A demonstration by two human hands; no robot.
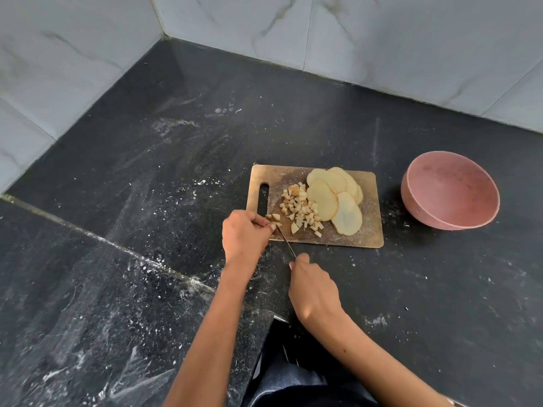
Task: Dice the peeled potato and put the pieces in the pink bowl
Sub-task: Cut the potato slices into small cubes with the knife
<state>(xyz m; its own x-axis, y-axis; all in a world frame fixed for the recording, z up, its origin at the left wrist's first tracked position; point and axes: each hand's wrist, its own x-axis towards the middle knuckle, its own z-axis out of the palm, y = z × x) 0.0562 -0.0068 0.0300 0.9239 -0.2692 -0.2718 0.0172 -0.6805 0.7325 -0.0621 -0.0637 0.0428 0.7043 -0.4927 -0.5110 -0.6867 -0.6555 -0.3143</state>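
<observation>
While right hand grips knife, blade points up-left toward dice.

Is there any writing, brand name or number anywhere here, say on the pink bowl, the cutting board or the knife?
None: no words, numbers or signs show.
Pink bowl: plain, no label.
Cutting board: bare wood, only scratches.
Knife: blade too thin and small to show any mark.
Wall tiles: only marble veining.

Open counter between cutting board and pink bowl — nothing intervening.
</observation>
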